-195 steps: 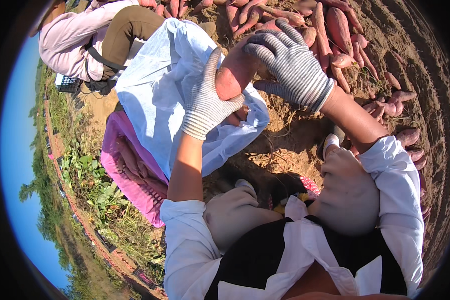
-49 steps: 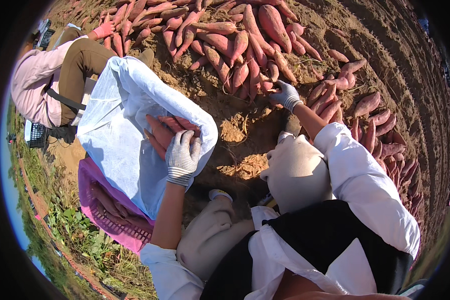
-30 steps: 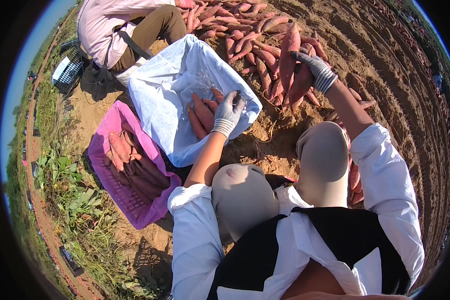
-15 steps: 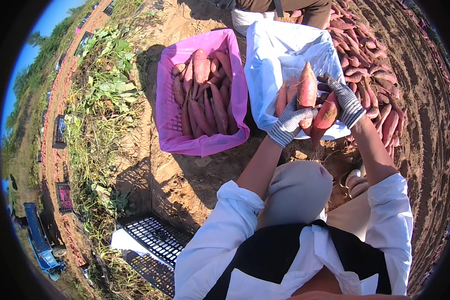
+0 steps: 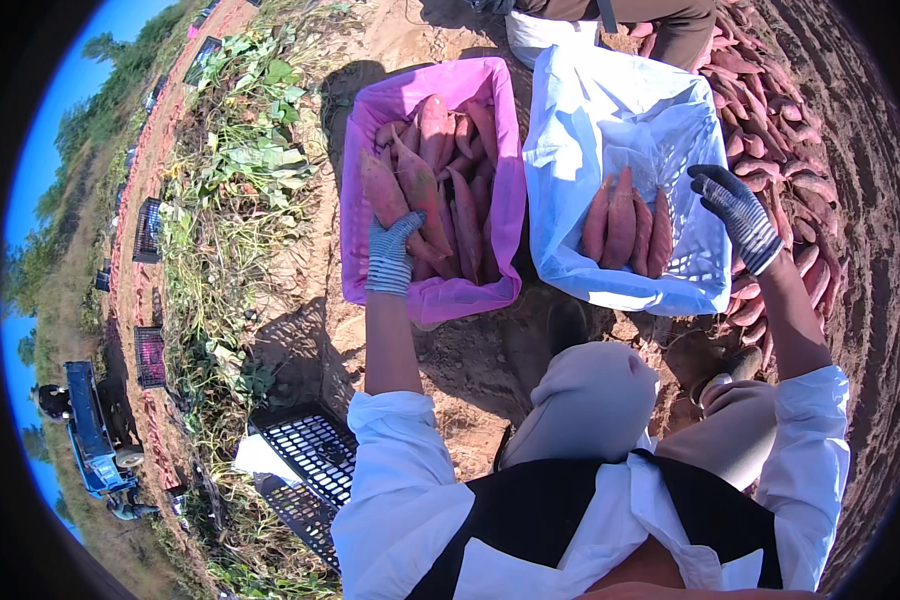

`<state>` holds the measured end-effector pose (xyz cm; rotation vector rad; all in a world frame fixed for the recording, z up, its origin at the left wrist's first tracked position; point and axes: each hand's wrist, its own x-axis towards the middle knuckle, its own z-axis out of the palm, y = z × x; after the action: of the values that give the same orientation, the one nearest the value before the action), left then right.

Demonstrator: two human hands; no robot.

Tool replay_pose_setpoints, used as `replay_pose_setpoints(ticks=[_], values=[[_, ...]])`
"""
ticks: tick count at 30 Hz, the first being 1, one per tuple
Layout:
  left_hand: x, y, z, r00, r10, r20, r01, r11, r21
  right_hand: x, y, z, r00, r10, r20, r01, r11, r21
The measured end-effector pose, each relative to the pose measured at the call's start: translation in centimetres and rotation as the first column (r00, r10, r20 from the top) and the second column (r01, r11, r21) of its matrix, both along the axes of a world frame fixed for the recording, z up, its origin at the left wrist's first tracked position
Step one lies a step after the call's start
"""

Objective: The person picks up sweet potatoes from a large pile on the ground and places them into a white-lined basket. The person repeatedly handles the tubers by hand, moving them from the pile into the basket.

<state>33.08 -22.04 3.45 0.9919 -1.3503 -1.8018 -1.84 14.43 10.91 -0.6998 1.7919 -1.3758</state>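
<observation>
My left hand (image 5: 393, 250), in a striped glove with a dark palm, is closed around two long reddish sweet potatoes (image 5: 382, 190) at the near left of a crate lined with pink plastic (image 5: 510, 215). Under and beside them, more sweet potatoes (image 5: 465, 220) fill that crate. To its right stands a crate lined with white plastic (image 5: 560, 265), where several sweet potatoes (image 5: 620, 225) lie side by side at the near end. Above that crate's right rim hovers my right hand (image 5: 738, 215), gloved alike, with its fingers apart and nothing in them.
A long heap of sweet potatoes (image 5: 770, 150) runs along the right. Beyond the crates, a person's brown-clad leg (image 5: 660, 25) shows. Black crates (image 5: 310, 450) lie at the lower left beside cut vines (image 5: 240, 150). A blue vehicle (image 5: 95, 425) is far left.
Both hands have parted from over the white-lined crate. The left has carried sweet potatoes left to the pink-lined crate; the right has let go of its sweet potato. The view has shifted.
</observation>
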Motion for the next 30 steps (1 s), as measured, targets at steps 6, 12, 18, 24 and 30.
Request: replay_pose_setpoints(ticks=[6, 12, 18, 24, 30], values=[[3.0, -8.3, -6.7, 0.697, -0.030, 0.716, 0.064, 0.998, -0.021, -13.9, 23.8, -11.1, 0.753, -0.561, 0.344, 0.581, 0.812, 0.053], [7.2, -8.6, -14.0, 0.246, 0.144, 0.958, 0.072, 0.983, -0.166, -7.5, 41.1, -16.4, 0.392, -0.861, 0.324, 0.780, 0.497, 0.380], [5.7, -9.8, -14.9, 0.203, 0.214, 0.956, 0.185, 0.950, -0.252, 1.3, 47.5, -21.0, 0.395, -0.858, 0.328, 0.644, 0.513, 0.567], [6.7, -9.8, -16.9, 0.042, 0.407, 0.913, 0.296, 0.867, -0.400, 6.2, 39.5, -20.7, 0.629, -0.767, 0.126, 0.555, 0.557, 0.618], [2.8, -5.8, -12.1, 0.004, 0.518, 0.855, 0.579, 0.696, -0.425, 10.2, 41.6, -20.5, 0.604, -0.797, 0.006, 0.608, 0.466, 0.642]])
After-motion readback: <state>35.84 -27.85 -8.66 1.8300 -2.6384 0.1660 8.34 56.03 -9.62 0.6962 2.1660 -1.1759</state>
